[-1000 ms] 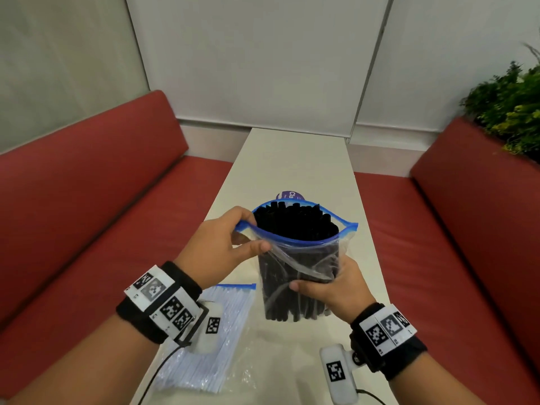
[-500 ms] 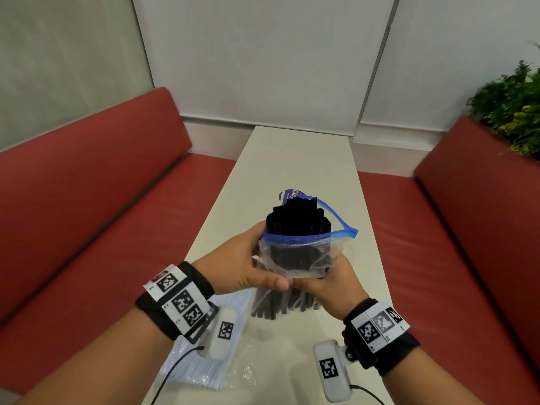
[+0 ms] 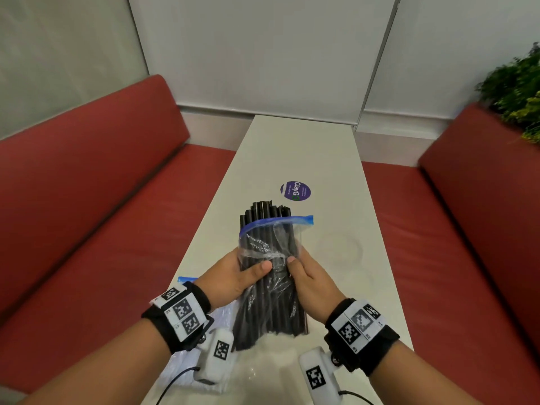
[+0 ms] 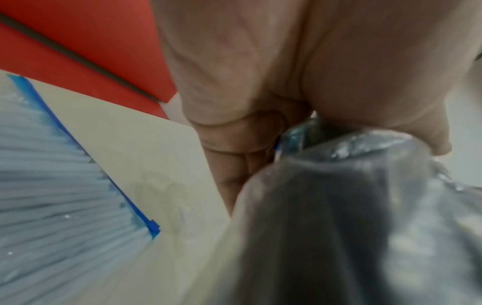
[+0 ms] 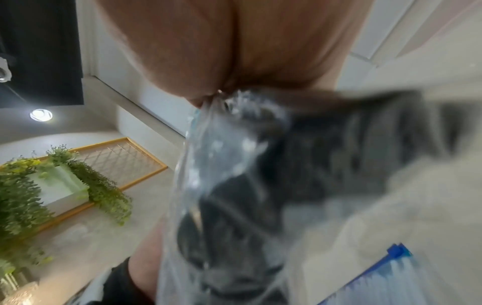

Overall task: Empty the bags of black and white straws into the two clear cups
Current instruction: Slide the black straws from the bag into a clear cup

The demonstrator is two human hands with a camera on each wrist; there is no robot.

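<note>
A clear zip bag with a blue mouth holds a bundle of black straws. It leans away from me over the table, and the straw tips poke out past the mouth. My left hand grips the bundle through the plastic from the left, and my right hand grips it from the right, both thumbs on top. Both wrist views show blurred plastic and dark straws against the palms. The bag of white straws lies flat under my left wrist. A clear cup shows faintly on the table to the right.
The narrow white table runs away from me between two red benches. A round purple sticker lies just beyond the straw tips. A green plant stands behind the right bench.
My left hand has left the bag's mouth and now grips the bundle beside the right hand. The bag has tipped from upright to leaning forward, and the straws now stick out.
</note>
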